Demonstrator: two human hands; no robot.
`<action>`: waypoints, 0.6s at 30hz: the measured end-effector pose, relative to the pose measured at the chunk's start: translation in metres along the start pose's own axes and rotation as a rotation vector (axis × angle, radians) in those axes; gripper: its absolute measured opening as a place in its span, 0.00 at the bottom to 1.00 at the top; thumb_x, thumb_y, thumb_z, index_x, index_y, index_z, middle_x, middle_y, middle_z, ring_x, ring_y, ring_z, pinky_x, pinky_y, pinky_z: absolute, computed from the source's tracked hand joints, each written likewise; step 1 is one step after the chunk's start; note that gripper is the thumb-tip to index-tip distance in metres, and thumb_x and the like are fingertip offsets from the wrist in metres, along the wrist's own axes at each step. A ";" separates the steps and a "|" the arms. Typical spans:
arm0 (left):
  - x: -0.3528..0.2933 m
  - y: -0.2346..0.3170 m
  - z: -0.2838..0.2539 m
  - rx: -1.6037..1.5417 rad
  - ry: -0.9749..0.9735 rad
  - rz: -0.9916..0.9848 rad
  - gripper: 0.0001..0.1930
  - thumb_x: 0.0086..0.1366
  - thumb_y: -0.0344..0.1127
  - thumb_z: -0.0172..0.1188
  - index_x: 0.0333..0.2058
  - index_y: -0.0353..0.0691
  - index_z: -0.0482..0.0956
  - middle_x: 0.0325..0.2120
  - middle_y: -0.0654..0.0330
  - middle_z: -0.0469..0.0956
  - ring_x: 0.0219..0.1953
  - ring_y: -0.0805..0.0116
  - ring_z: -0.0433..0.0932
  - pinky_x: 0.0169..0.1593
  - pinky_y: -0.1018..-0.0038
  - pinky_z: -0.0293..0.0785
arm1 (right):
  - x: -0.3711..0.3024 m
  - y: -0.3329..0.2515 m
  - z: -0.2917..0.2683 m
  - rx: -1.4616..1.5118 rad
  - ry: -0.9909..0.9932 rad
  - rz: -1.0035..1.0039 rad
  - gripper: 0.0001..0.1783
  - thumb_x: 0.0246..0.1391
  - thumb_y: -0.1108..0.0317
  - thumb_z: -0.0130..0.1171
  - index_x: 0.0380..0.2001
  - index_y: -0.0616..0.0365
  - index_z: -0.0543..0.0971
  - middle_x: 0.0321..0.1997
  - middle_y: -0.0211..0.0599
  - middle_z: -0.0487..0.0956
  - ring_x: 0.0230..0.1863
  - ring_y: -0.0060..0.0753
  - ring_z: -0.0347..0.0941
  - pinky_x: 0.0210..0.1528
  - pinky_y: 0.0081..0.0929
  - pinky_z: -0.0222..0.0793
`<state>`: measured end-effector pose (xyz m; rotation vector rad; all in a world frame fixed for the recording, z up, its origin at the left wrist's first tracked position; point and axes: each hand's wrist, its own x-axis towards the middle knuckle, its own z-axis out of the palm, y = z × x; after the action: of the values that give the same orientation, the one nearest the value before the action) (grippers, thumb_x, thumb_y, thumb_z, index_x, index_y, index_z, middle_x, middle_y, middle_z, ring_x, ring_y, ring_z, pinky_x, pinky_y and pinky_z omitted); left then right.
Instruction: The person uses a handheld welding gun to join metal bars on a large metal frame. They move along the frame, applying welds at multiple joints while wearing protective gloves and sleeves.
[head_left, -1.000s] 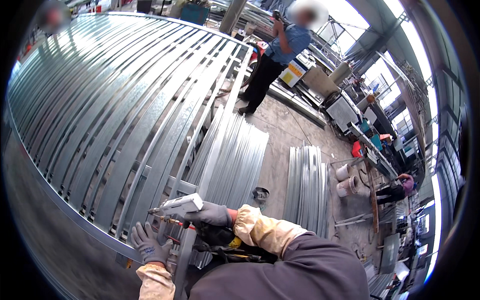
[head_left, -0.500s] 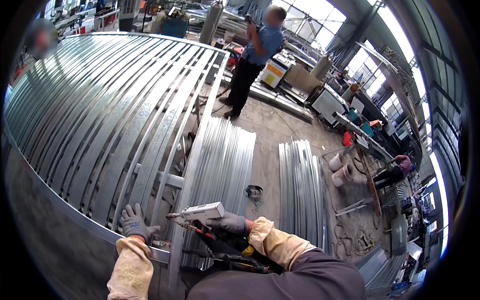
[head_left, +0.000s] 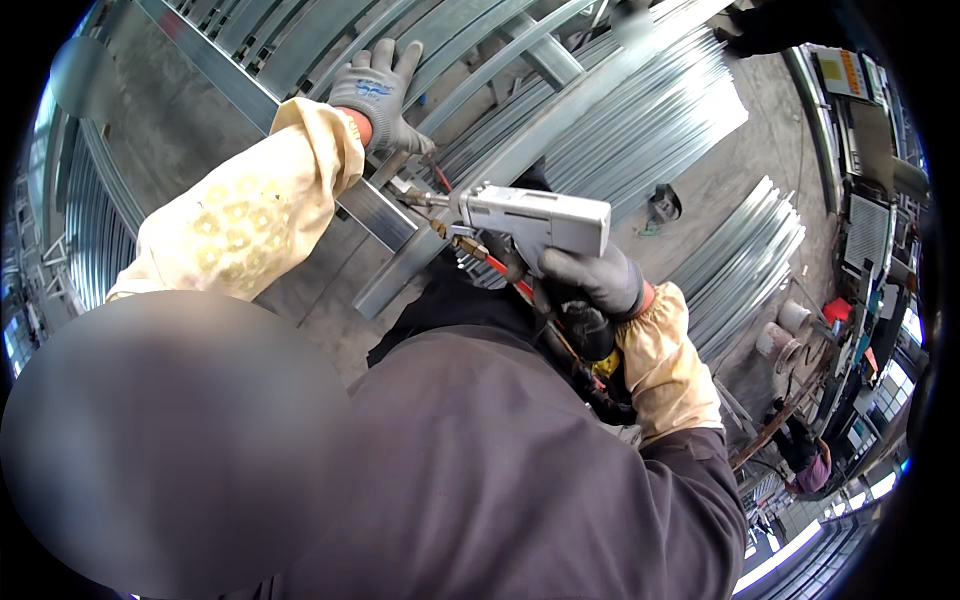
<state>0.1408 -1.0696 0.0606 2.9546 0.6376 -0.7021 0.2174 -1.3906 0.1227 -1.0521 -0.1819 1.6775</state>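
Note:
My left hand [head_left: 378, 95], in a grey work glove, rests with fingers spread on the galvanized steel slats at the near corner of a large metal frame [head_left: 378, 212]. In my right hand [head_left: 600, 282], also gloved in grey, is a silver handheld welding gun [head_left: 540, 213], gripped by its handle. The gun's nozzle [head_left: 425, 199] points left, close to the frame's corner and just below my left thumb. A red and brass-coloured line [head_left: 495, 264] runs beneath the gun toward my body. Whether the nozzle tip touches the metal, I cannot tell.
Bundles of long metal strips [head_left: 650, 115] lie beyond the frame, with another stack [head_left: 745, 265] to the right. A black strap-like item [head_left: 664, 204] lies between them. Buckets [head_left: 778, 343] stand farther right, near a bent-over person [head_left: 812, 470]. Another person's dark-clothed legs [head_left: 790, 27] show at the top.
My view has tilted and turned, so the frame sits higher and both hands appear larger. My left hand is still on the slats, and the welding gun is still in my right.

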 end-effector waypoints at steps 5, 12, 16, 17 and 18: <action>0.004 0.005 -0.006 -0.006 -0.057 0.006 0.72 0.36 0.67 0.80 0.75 0.46 0.47 0.72 0.39 0.53 0.70 0.36 0.60 0.71 0.51 0.62 | 0.036 -0.018 -0.014 -0.037 -0.018 0.039 0.30 0.67 0.62 0.60 0.68 0.59 0.68 0.40 0.39 0.84 0.26 0.22 0.79 0.27 0.20 0.75; 0.008 0.004 -0.002 0.002 -0.040 0.020 0.70 0.37 0.66 0.80 0.74 0.45 0.49 0.68 0.39 0.57 0.66 0.38 0.66 0.66 0.52 0.68 | 0.061 -0.034 -0.017 -0.061 -0.053 0.080 0.27 0.68 0.60 0.59 0.63 0.64 0.71 0.37 0.41 0.85 0.24 0.23 0.79 0.24 0.18 0.74; 0.007 0.004 0.005 0.042 0.039 0.015 0.70 0.37 0.67 0.80 0.73 0.45 0.51 0.65 0.44 0.61 0.63 0.44 0.68 0.62 0.57 0.72 | 0.068 -0.032 -0.020 -0.070 -0.066 0.097 0.26 0.68 0.60 0.58 0.63 0.65 0.71 0.37 0.41 0.85 0.23 0.22 0.79 0.23 0.18 0.74; 0.007 0.004 0.007 0.060 0.072 0.011 0.70 0.36 0.67 0.81 0.73 0.45 0.52 0.63 0.47 0.63 0.62 0.47 0.69 0.60 0.59 0.73 | 0.069 -0.033 -0.020 -0.067 -0.066 0.108 0.26 0.68 0.60 0.58 0.62 0.65 0.71 0.37 0.41 0.85 0.23 0.22 0.80 0.23 0.18 0.74; 0.008 0.003 0.009 0.061 0.066 0.010 0.70 0.36 0.67 0.80 0.73 0.45 0.52 0.63 0.47 0.64 0.62 0.47 0.70 0.60 0.59 0.74 | 0.070 -0.033 -0.019 -0.064 -0.066 0.119 0.26 0.68 0.60 0.58 0.62 0.65 0.71 0.37 0.41 0.85 0.23 0.23 0.80 0.23 0.18 0.74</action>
<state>0.1447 -1.0706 0.0492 3.0467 0.6166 -0.6365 0.2536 -1.3260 0.0927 -1.0733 -0.2211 1.8257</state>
